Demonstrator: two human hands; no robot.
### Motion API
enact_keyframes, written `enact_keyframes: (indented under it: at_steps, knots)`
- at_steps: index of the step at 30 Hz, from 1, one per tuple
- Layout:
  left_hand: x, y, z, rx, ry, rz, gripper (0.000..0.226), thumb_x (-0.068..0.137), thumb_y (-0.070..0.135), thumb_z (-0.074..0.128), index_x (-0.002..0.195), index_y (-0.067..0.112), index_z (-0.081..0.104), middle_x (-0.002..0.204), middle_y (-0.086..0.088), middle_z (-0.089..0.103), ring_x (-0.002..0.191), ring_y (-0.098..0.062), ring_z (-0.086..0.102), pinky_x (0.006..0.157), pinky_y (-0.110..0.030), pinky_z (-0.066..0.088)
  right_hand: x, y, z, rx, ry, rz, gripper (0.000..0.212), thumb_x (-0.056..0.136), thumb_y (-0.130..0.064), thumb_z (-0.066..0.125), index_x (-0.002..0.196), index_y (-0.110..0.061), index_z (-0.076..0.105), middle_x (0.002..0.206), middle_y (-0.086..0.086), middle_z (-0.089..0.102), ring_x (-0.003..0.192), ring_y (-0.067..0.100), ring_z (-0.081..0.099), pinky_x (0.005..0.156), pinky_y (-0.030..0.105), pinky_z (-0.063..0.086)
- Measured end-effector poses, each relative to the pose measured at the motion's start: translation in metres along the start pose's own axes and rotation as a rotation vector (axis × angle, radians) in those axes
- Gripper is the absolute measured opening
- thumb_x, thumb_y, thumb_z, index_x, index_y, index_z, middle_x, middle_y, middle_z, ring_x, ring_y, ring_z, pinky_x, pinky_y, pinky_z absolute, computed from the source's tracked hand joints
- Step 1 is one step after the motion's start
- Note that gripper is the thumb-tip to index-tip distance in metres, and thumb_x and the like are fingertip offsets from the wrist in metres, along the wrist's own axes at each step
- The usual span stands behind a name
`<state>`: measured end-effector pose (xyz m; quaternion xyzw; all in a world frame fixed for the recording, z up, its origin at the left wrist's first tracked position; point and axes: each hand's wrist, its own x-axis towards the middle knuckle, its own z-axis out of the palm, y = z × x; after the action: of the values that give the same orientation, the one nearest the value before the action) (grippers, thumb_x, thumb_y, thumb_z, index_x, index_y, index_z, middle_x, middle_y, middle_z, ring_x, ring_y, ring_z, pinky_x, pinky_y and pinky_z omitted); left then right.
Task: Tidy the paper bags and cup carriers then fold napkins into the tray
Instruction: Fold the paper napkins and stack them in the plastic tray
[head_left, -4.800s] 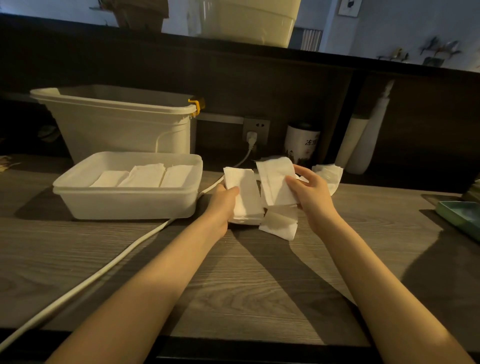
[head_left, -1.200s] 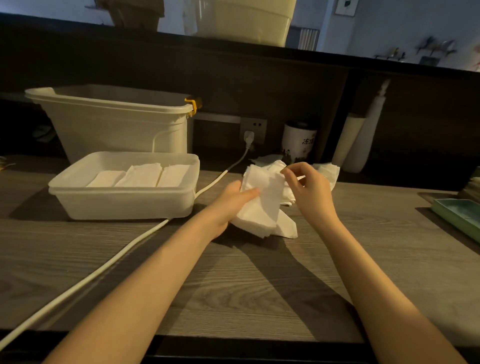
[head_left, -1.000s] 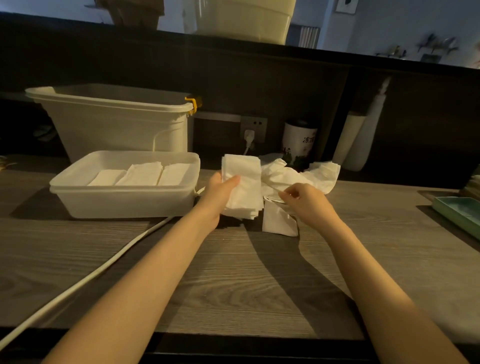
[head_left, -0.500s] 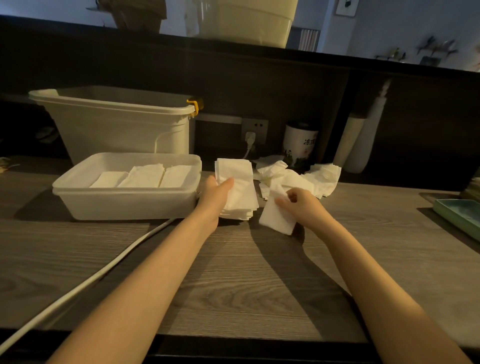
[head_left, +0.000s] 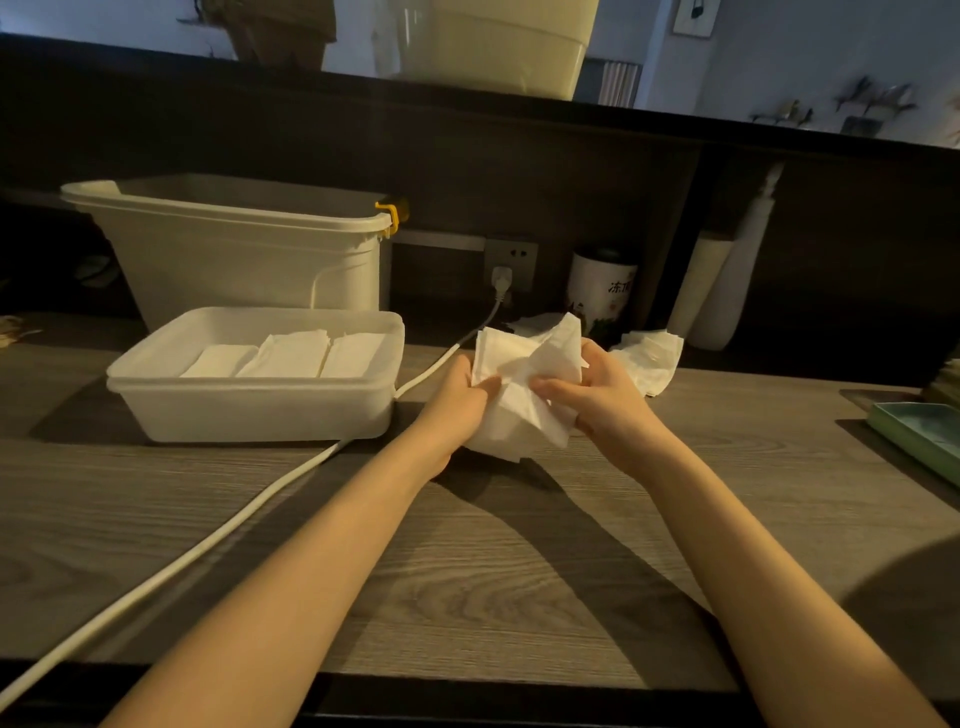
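A bundle of white napkins (head_left: 519, 395) is held just above the wooden counter (head_left: 467, 571) at centre. My left hand (head_left: 457, 400) grips its left side and my right hand (head_left: 587, 395) grips its right side, fingers curled into the paper. To the left stands a white plastic tray (head_left: 249, 410) holding three folded napkin stacks (head_left: 285, 356) side by side. Loose unfolded napkins (head_left: 649, 358) lie behind my right hand near the back wall.
A large cream bin (head_left: 234, 254) stands behind the tray. A white power cord (head_left: 208, 540) runs from the wall socket (head_left: 511, 262) diagonally across the counter to the front left. A printed cup (head_left: 600, 288) and white bottles (head_left: 727, 291) stand at the back; a green dish (head_left: 919, 436) sits far right.
My right hand lifted a loose napkin off the counter and brought it against the stack in my left hand. Both hands now hold the bundle together, lower and nearer the centre.
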<state>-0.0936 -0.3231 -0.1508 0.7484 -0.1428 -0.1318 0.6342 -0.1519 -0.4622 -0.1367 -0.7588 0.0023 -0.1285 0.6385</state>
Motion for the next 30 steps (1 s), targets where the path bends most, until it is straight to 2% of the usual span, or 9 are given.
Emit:
enact_keyframes:
  at_steps: [3, 6, 9, 11, 14, 20, 24, 27, 30]
  knots:
    - [-0.002, 0.000, 0.001, -0.002, -0.033, 0.001, 0.040, 0.097, 0.030, 0.044, 0.135, 0.021, 0.035, 0.128, -0.004, 0.050, 0.105, -0.019, 0.050, 0.088, -0.038, 0.043, 0.000, -0.004, -0.002, 0.053, 0.047, -0.035, 0.049, 0.083, -0.010, 0.067, 0.126, -0.017, 0.044, 0.106, 0.000, 0.062, 0.094, 0.015, 0.065, 0.076, 0.031, 0.058]
    - [-0.002, -0.001, 0.002, -0.056, -0.056, -0.023, 0.033, 0.097, 0.029, 0.043, 0.129, 0.019, 0.041, 0.121, -0.006, 0.055, 0.104, -0.023, 0.055, 0.092, -0.043, 0.046, 0.000, -0.003, 0.000, -0.032, 0.066, -0.074, 0.053, 0.081, -0.012, 0.070, 0.125, -0.019, 0.042, 0.107, -0.002, 0.061, 0.094, 0.013, 0.065, 0.074, 0.029, 0.058]
    - [-0.005, 0.001, 0.004, -0.146, -0.090, -0.024, 0.020, 0.097, 0.024, 0.044, 0.116, 0.020, 0.044, 0.102, -0.002, 0.058, 0.086, -0.015, 0.056, 0.079, -0.036, 0.048, -0.001, 0.003, 0.006, -0.171, 0.022, -0.085, 0.054, 0.080, -0.012, 0.071, 0.121, -0.024, 0.038, 0.112, 0.000, 0.059, 0.097, 0.011, 0.062, 0.069, 0.025, 0.056]
    - [-0.005, 0.001, 0.004, -0.139, -0.099, -0.011, 0.028, 0.097, 0.024, 0.044, 0.124, 0.015, 0.044, 0.099, -0.001, 0.058, 0.084, -0.014, 0.056, 0.072, -0.029, 0.048, 0.000, 0.005, 0.008, -0.236, 0.024, -0.097, 0.055, 0.079, -0.013, 0.072, 0.119, -0.026, 0.037, 0.113, -0.001, 0.057, 0.099, 0.009, 0.059, 0.067, 0.020, 0.054]
    - [-0.005, 0.002, 0.004, -0.206, -0.109, -0.030, 0.041, 0.098, 0.034, 0.038, 0.135, 0.016, 0.038, 0.098, 0.000, 0.058, 0.085, -0.016, 0.059, 0.071, -0.029, 0.050, 0.000, 0.005, 0.009, -0.288, 0.039, -0.116, 0.056, 0.079, -0.011, 0.073, 0.119, -0.025, 0.037, 0.114, -0.003, 0.055, 0.099, 0.008, 0.057, 0.064, 0.017, 0.052]
    - [-0.008, 0.005, 0.004, -0.100, -0.185, 0.007, 0.041, 0.091, 0.043, 0.048, 0.124, 0.020, 0.041, 0.104, 0.001, 0.059, 0.088, -0.010, 0.056, 0.073, -0.026, 0.049, 0.000, 0.005, 0.007, -0.321, 0.064, -0.114, 0.060, 0.077, -0.015, 0.075, 0.125, -0.023, 0.039, 0.115, -0.003, 0.055, 0.094, 0.005, 0.057, 0.066, 0.017, 0.053]
    - [-0.009, 0.006, 0.002, -0.188, -0.228, -0.032, 0.043, 0.091, 0.050, 0.037, 0.124, 0.022, 0.038, 0.101, 0.002, 0.058, 0.090, -0.012, 0.059, 0.073, -0.026, 0.051, 0.000, 0.004, 0.004, -0.308, 0.088, -0.078, 0.064, 0.080, -0.016, 0.073, 0.131, -0.021, 0.035, 0.122, 0.002, 0.053, 0.105, 0.016, 0.058, 0.072, 0.025, 0.054]
    - [-0.011, 0.005, 0.002, -0.112, -0.259, -0.011, 0.053, 0.089, 0.035, 0.054, 0.135, 0.018, 0.036, 0.103, 0.005, 0.058, 0.090, -0.009, 0.060, 0.070, -0.022, 0.052, 0.001, 0.006, 0.005, -0.307, 0.095, -0.075, 0.065, 0.079, -0.018, 0.073, 0.131, -0.021, 0.034, 0.118, 0.002, 0.055, 0.095, 0.010, 0.059, 0.062, 0.018, 0.053]
    - [-0.009, 0.004, 0.001, -0.048, -0.261, 0.003, 0.057, 0.085, 0.012, 0.063, 0.135, 0.016, 0.034, 0.103, 0.005, 0.055, 0.093, -0.010, 0.057, 0.073, -0.023, 0.051, 0.002, 0.007, 0.003, -0.284, 0.089, -0.062, 0.057, 0.084, -0.023, 0.068, 0.130, -0.022, 0.035, 0.126, 0.005, 0.053, 0.097, 0.011, 0.058, 0.059, 0.017, 0.052]
